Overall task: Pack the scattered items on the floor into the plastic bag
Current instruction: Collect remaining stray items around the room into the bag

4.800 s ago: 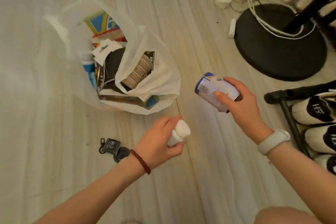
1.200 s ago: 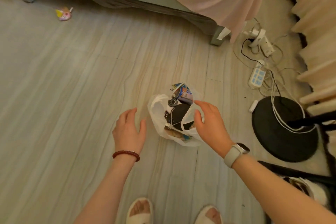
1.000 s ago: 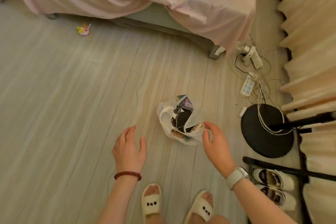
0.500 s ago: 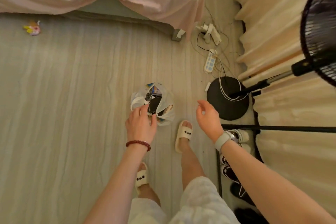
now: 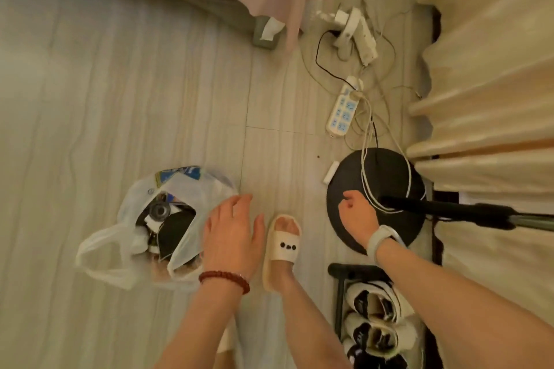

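Note:
The white plastic bag (image 5: 120,255) stands on the pale wood floor at lower left, its mouth open. Inside I see dark items, a round black piece (image 5: 160,210) and a blue printed package (image 5: 180,173) near the top. My left hand (image 5: 232,234), with a red bead bracelet at the wrist, hovers flat with fingers spread, just right of the bag, holding nothing. My right hand (image 5: 358,214), a white watch band at its wrist, hangs over the fan base with fingers loosely curled and nothing in it.
A black round fan base (image 5: 347,198) with its pole and white cable lies at right. Power strips (image 5: 343,111) and tangled cords are beyond it. A shoe rack (image 5: 374,317) holds shoes at lower right. My slippered foot (image 5: 283,246) stands beside the bag. Bed and curtain border the scene.
I have stood up and stepped right of the bag. Both hands came away from the bag empty; the can and the white bottle held earlier are no longer in my hands.

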The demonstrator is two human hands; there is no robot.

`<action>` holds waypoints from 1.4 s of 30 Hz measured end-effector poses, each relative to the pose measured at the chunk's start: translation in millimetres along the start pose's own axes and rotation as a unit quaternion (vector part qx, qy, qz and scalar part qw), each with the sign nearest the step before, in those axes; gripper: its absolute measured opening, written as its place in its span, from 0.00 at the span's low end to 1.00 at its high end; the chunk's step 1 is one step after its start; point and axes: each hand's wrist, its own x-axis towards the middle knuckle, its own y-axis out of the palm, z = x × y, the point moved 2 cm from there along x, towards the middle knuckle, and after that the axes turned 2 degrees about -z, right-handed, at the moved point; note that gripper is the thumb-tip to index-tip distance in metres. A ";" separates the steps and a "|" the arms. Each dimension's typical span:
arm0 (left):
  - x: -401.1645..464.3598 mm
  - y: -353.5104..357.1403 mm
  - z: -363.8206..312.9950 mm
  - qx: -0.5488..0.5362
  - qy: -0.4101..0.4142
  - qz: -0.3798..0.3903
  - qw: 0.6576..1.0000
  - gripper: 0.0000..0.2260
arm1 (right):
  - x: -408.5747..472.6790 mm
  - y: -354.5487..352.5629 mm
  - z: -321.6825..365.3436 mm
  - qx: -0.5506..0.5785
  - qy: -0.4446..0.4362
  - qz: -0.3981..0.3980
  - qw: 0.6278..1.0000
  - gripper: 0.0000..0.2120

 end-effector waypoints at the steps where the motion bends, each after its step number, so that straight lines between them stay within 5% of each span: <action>1: 17.6 18.2 3.1 0.006 0.000 0.003 1.000 0.19 | 29.5 10.3 -5.8 0.003 0.012 0.000 1.000 0.17; 12: 207.1 211.9 52.9 0.143 0.078 0.013 0.987 0.24 | 262.7 143.7 -79.3 -0.064 0.058 -0.085 0.993 0.20; 16: 237.0 246.3 69.2 0.159 0.048 0.049 0.985 0.26 | 293.8 166.9 -78.0 -0.084 0.073 -0.162 0.981 0.16; 19: 233.6 236.2 69.5 0.176 0.040 0.067 0.981 0.25 | 281.3 172.8 -63.5 -0.032 0.049 -0.118 0.991 0.13; 25: 187.5 141.0 51.3 0.168 0.025 0.068 0.983 0.24 | 184.4 140.7 -3.4 0.026 -0.024 0.007 0.999 0.12; 32: 116.9 -46.1 45.5 0.096 -0.019 -0.029 0.995 0.20 | 43.0 69.7 110.2 0.080 -0.055 0.032 0.995 0.13; 42: -4.0 -317.6 158.6 0.008 -0.171 -0.212 0.962 0.19 | -202.0 75.1 331.7 0.056 -0.230 0.072 0.969 0.11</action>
